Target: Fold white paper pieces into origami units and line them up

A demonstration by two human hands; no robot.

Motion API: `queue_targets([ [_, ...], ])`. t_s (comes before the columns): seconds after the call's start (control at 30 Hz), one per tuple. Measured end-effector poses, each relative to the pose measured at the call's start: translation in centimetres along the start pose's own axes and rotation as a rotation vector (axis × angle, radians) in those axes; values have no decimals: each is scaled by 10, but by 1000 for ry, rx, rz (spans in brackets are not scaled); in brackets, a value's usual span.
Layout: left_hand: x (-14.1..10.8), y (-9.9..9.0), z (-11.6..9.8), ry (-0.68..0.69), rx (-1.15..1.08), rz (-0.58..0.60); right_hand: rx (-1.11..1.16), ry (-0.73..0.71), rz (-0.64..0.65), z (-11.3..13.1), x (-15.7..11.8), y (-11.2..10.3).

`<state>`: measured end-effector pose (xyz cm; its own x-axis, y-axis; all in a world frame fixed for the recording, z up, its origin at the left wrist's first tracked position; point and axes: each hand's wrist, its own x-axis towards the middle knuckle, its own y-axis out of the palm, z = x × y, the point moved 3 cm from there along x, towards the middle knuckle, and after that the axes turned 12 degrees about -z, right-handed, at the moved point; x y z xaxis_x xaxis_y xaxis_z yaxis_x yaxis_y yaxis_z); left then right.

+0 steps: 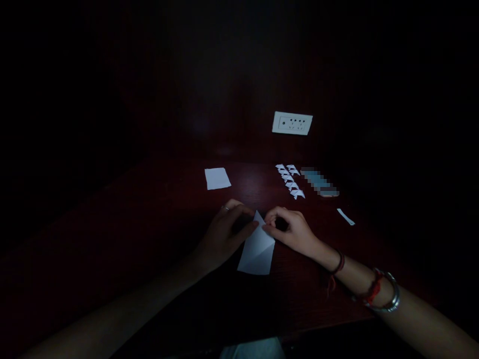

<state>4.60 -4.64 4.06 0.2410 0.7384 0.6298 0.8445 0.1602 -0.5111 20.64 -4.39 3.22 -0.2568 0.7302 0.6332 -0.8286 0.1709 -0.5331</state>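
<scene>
A sheet of white paper (pixel 258 252), creased across its middle and pointed at the top, is held between both hands just above the dark red table. My left hand (pixel 228 227) pinches its upper left edge, thumb on the near face and fingers partly behind it. On the upper right edge, my right hand (pixel 290 227) closes thumb and fingertips near the point. Beyond the hands lies a small stack of white paper sheets (pixel 217 178). Folded white paper pieces (pixel 287 178), several of them, stand in two rows farther right.
A phone (pixel 320 182) with a blurred-out screen lies right of the folded pieces. Nearer me is a narrow white paper strip (pixel 346 217). A white socket plate (pixel 292 123) is on the dark wall behind the table (pixel 149 219). The surroundings are very dim.
</scene>
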Motion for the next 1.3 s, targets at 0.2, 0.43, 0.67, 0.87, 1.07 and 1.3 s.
queue_targets([
  [0.2, 3, -1, 3, -5, 12, -40, 17, 5, 42, 6, 3, -2],
  [0.43, 4, 2, 10, -4, -71, 25, 73, 49, 78, 1, 4, -4],
  [0.67, -1, 8, 9, 2, -110, 68, 53, 5, 112, 3, 5, -3],
  [0.87, -4, 11, 8, 22, -72, 100, 62, -33, 114, 2, 6, -2],
  [1.07, -5, 13, 5, 38, -56, 110, 41, -37, 122, 4, 5, 0],
  [1.3, -3, 12, 1, 51, -34, 94, 44, -43, 150, 8, 4, 3],
])
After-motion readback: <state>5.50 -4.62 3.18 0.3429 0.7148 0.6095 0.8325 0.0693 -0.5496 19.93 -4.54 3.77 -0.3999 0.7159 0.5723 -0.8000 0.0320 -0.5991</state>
